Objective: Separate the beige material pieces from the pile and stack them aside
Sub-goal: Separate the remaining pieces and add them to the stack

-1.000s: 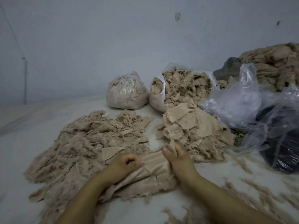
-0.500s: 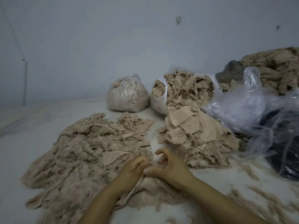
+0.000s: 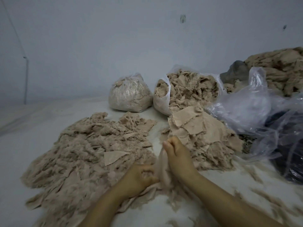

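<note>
Now, from the head view, the left hand curls its fingers into the near end of a beige piece, low at 6 o'clock. Just beyond, the right hand fists the same piece's upper end, lifting it. A loose pile spreads at 9 o'clock; the stack of flatter pieces sits at 2 o'clock, before an open bag.

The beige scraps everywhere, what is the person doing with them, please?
A person sits at a white surface and sorts beige fabric scraps with bare hands. The right hand grips a beige piece and holds it raised, while the left hand grips the same cloth lower down, at the edge of the big loose pile. A stack of flatter pieces lies to the right, in front of an open bag full of scraps.
</note>
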